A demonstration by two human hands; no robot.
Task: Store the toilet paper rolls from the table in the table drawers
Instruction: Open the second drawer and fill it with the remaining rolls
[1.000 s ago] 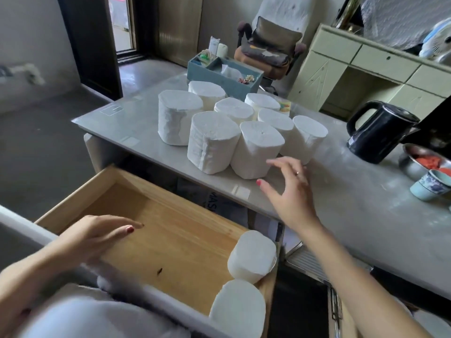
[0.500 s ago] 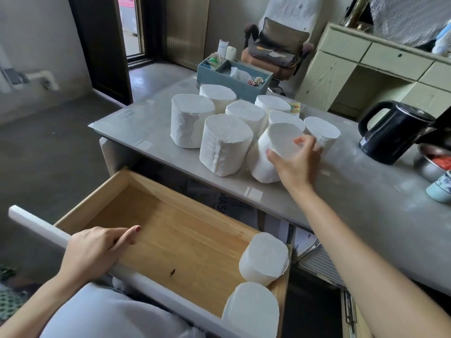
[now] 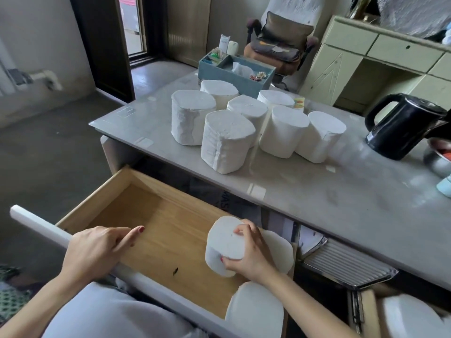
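Just behind the open drawer [image 3: 151,215], under the surface [image 3: 317,191], a dark printed sheet [image 3: 227,203] reads "MAS", rest hidden.

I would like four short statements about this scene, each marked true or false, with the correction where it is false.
1. The right hand holds a toilet paper roll at the open drawer. True.
2. The left hand lifts a roll from the table. False: it holds the drawer's front edge and carries no roll.
3. Seven rolls stand on the table. True.
4. The kettle on the table is white. False: it is black.
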